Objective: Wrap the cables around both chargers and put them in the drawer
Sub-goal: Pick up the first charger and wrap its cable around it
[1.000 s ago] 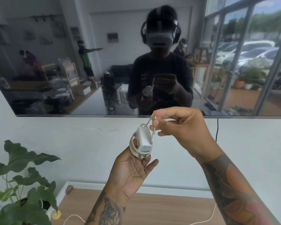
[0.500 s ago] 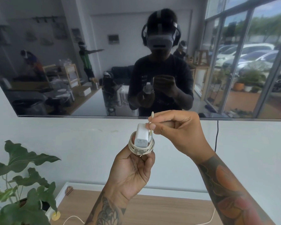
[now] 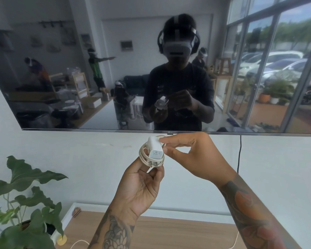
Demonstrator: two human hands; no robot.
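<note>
Wooden desk [image 3: 178, 234], frame bottom: left hand [image 3: 142, 187] grips coiled charger [image 3: 155, 149]; right hand [image 3: 190, 155] pinches cable end, tuck next

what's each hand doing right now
Left hand: holding the charger with its cable coiled round it.
Right hand: pinching the charger's top.

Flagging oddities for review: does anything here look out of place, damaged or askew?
Nothing stands out. The cable sits coiled round the white charger, held up by the left hand and pinched by the right hand.
</note>
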